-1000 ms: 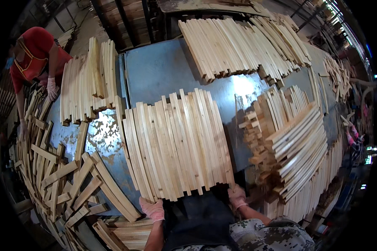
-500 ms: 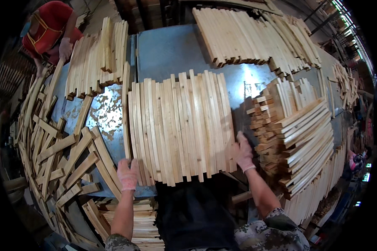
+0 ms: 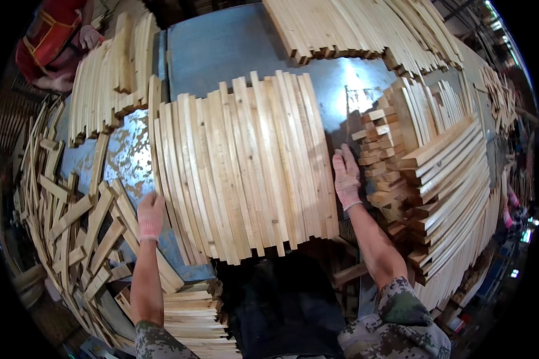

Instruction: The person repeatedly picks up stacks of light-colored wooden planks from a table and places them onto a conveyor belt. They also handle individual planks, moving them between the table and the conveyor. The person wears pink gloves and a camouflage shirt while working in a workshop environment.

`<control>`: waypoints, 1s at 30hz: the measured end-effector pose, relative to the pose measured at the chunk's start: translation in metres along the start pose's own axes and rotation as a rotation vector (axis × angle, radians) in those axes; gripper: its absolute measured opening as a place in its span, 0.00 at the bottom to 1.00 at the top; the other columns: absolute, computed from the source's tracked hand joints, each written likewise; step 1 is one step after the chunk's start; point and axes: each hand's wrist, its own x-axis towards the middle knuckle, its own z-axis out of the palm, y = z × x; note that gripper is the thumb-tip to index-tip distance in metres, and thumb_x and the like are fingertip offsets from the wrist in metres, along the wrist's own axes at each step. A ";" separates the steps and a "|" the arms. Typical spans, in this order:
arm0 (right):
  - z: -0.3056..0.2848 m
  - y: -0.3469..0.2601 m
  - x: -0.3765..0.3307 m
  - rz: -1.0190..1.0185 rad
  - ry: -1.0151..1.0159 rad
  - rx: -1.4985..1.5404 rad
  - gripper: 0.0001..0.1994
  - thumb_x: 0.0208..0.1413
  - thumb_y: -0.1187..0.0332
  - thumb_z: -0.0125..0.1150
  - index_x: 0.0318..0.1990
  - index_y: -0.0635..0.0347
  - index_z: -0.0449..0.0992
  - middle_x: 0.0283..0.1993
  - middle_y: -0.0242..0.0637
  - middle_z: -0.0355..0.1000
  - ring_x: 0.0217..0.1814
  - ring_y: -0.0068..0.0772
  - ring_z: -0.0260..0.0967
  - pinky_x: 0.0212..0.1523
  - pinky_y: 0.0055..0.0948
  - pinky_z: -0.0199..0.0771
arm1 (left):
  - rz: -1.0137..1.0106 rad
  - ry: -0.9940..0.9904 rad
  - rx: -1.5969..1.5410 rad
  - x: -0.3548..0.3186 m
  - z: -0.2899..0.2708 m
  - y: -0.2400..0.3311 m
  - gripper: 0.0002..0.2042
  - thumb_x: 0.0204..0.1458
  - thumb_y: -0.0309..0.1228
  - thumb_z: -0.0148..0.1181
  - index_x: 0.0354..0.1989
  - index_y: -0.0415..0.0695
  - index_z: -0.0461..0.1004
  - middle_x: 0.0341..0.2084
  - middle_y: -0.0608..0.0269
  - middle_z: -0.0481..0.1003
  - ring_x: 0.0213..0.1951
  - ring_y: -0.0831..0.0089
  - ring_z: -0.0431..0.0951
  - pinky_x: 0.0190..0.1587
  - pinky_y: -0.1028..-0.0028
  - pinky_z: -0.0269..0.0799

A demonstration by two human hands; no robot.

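Note:
A row of pale wooden strips (image 3: 239, 167) lies side by side on the metal table in front of me, their ends uneven. My left hand (image 3: 151, 214), in a light pinkish glove, is at the row's left edge. Its fingers are bent round the lower part of the outermost strip (image 3: 156, 113), and their tips are partly hidden. At the right edge, my right hand (image 3: 346, 179), gloved the same way, lies along the outer strip with its fingers stretched out and pointing away from me.
A tall stack of strips (image 3: 443, 179) stands close at the right. Loose crossed pieces (image 3: 78, 215) heap up at the left. More rows lie at the far right (image 3: 353, 30) and far left (image 3: 111, 78) of the blue-grey table (image 3: 221, 48). A person in red (image 3: 48, 36) stands far left.
My left hand has moved from the row's near left corner up along its left side. My right hand has straightened and slid farther along the right edge. The view has shifted.

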 end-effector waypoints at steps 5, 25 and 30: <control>0.003 -0.006 0.009 0.048 0.003 0.091 0.31 0.71 0.64 0.61 0.77 0.66 0.61 0.75 0.49 0.67 0.76 0.38 0.64 0.75 0.33 0.63 | 0.083 -0.096 -0.133 -0.047 0.011 -0.103 0.19 0.65 0.40 0.60 0.51 0.34 0.80 0.55 0.43 0.79 0.58 0.49 0.77 0.64 0.59 0.69; -0.013 -0.029 -0.046 0.535 -0.409 0.312 0.29 0.54 0.69 0.72 0.64 0.63 0.72 0.53 0.35 0.78 0.53 0.30 0.76 0.57 0.32 0.79 | -0.373 -0.450 -0.951 -0.034 0.023 0.002 0.34 0.47 0.30 0.77 0.65 0.37 0.72 0.46 0.58 0.82 0.46 0.65 0.84 0.55 0.64 0.82; -0.042 -0.022 -0.076 0.585 -0.448 0.408 0.32 0.53 0.71 0.72 0.67 0.65 0.69 0.54 0.39 0.78 0.52 0.34 0.79 0.55 0.33 0.81 | -0.390 -0.456 -0.964 -0.066 0.023 -0.005 0.39 0.43 0.32 0.81 0.66 0.38 0.71 0.49 0.58 0.81 0.50 0.65 0.82 0.58 0.65 0.79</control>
